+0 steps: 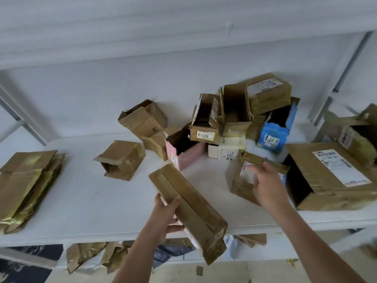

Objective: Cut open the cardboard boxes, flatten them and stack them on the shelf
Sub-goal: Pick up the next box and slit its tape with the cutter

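White shelf [102,201] against a pale wall, more shelving below with cardboard scraps [87,256] on it.

We have a long taped box [189,205] in our left hand [166,213], fingers and thumb wrapped round its near-left edge, box tilted and overhanging the shelf's near edge. Probably held that way to get at the taped seam along the top. Still closed, so contents unknown.

Right hand [267,188] is out over a squashed box [244,180] near right, fingers spread and loose, gripping nothing. Blurred, so we can't tell if it's touching the cardboard.

Flattened stack [26,186] sits far left on the shelf, well apart from the rest: likely the done pile.

Uncut pile at centre and right: open box labelled 8813 [204,127], tall open box [236,111], pink box [183,152], blue box [275,133], all look empty inside. Big box [330,176] at right lies on its side, open end dark. Two smaller crumpled boxes [122,160] left of centre.

No knife visible.
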Demonstrator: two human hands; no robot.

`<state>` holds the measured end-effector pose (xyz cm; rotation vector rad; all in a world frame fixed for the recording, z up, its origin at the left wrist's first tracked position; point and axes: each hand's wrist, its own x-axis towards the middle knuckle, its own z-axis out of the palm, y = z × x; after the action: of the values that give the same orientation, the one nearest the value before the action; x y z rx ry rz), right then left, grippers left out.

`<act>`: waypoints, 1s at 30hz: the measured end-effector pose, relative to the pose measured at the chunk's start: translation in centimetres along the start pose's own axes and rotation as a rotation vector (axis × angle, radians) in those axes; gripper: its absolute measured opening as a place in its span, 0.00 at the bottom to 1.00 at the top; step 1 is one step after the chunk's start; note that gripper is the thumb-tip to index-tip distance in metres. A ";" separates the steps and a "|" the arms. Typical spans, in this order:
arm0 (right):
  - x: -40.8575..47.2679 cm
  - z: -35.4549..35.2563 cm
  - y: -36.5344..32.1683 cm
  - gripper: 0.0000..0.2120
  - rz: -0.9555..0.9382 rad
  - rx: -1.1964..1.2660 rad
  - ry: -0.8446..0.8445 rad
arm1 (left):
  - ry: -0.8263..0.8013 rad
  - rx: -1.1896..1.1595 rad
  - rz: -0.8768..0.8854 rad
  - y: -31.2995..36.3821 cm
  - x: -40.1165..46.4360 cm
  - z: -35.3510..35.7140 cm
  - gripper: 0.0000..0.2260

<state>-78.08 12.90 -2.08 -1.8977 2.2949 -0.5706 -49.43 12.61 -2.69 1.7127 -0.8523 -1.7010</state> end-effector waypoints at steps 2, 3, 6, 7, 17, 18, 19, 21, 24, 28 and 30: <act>1.0 -0.4 2.7 0.26 0.018 -0.312 -0.113 | -0.003 0.008 -0.006 0.1 0.1 0.4 0.30; 1.3 -0.4 3.6 0.24 -0.006 -0.388 -0.168 | 0.003 0.013 -0.007 0.1 0.1 0.6 0.30; 2.0 -0.6 4.5 0.14 -0.171 -0.517 -0.176 | 0.023 0.019 -0.007 0.1 0.2 0.8 0.30; 2.2 -1.0 4.4 0.11 -0.218 -0.560 -0.150 | 0.029 0.021 -0.007 0.0 0.3 0.8 0.30; 2.2 0.6 -7.6 0.06 -0.370 0.735 0.152 | 0.070 0.028 -0.024 0.1 0.5 1.0 0.31; 2.2 1.2 -9.1 0.03 -0.357 0.835 0.075 | 0.067 0.018 -0.026 0.1 0.6 1.0 0.31; 2.3 1.9 -10.5 0.01 -0.343 0.926 0.009 | 0.063 0.007 -0.031 0.2 0.6 1.0 0.31; 2.4 3.3 -12.9 0.01 -0.302 1.070 -0.077 | 0.059 -0.016 -0.049 0.2 0.5 0.8 0.31; 2.6 5.2 -15.4 0.02 -0.218 1.180 -0.145 | 0.044 -0.059 -0.069 0.3 0.5 0.6 0.31; 2.6 7.1 -16.0 0.05 -0.175 1.088 -0.134 | 0.041 -0.089 -0.048 0.0 0.6 0.5 0.32; 2.7 7.4 -15.9 0.06 -0.211 1.039 -0.122 | 0.043 -0.096 -0.041 -0.1 0.5 0.5 0.33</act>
<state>-61.61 6.34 -2.94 -1.5252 1.2546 -1.2885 -49.95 12.32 -3.10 1.7065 -0.7089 -1.6974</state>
